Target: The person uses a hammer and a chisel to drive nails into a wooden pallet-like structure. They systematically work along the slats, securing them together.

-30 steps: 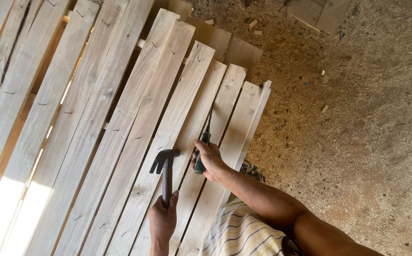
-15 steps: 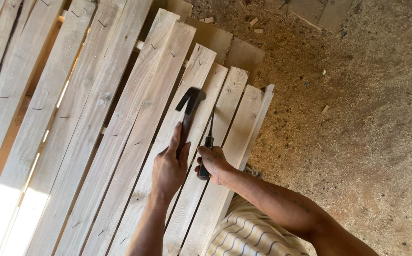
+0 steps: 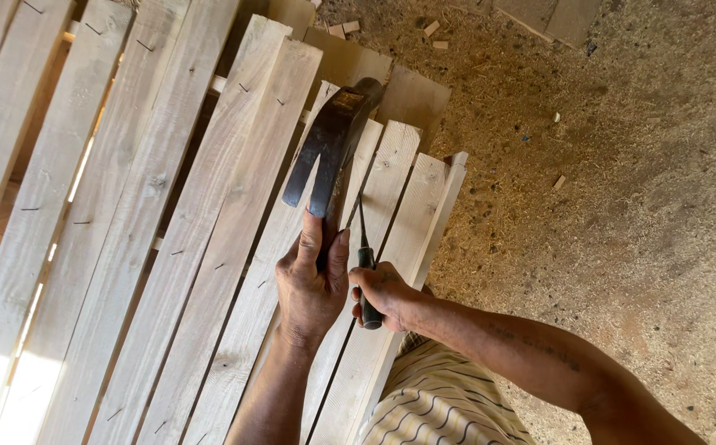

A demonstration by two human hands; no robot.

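Sharp, warm daylight; lower-left glare.

Single head view, steeply downward, close above slatted planks [image 3: 209, 247].

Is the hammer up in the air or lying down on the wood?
Up in the air. The left hand grips the hammer, its head raised over the planks.

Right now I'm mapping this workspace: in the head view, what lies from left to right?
Wooden planks → left hand gripping the claw hammer → right hand holding the chisel → sawdust-strewn ground.
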